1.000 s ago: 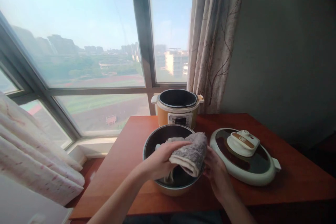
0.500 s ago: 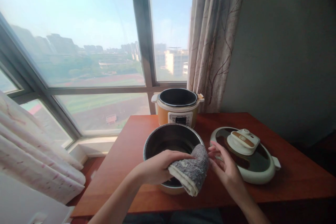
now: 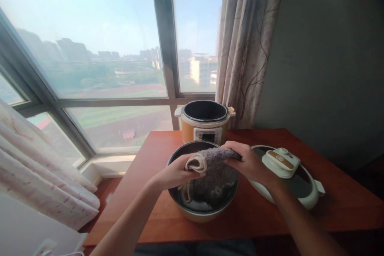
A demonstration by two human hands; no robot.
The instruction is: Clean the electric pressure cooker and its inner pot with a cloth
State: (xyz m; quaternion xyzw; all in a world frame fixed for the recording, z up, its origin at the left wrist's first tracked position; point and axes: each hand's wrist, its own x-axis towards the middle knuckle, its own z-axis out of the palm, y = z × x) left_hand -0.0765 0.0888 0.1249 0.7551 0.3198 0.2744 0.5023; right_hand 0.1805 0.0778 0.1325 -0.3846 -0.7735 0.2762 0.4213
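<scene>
A grey towel (image 3: 210,172) hangs over the open metal inner pot (image 3: 192,212), its lower end drooping into the pot. My left hand (image 3: 174,173) is closed on the towel's rolled left edge. Gripping the right end of the towel, my right hand (image 3: 249,162) is closed too. Both hands hold the cloth above the pot's rim near the table's front.
An orange electric pressure cooker (image 3: 205,124), open and without its pot, stands at the back of the red-brown table (image 3: 144,176). Its white and dark lid (image 3: 300,184) lies to the right. A curtain (image 3: 246,48) and a large window (image 3: 90,56) are behind.
My right hand, open beside the pot before, has closed on the towel. Both hands have lifted and spread the towel over the pot, from its front rim to its middle.
</scene>
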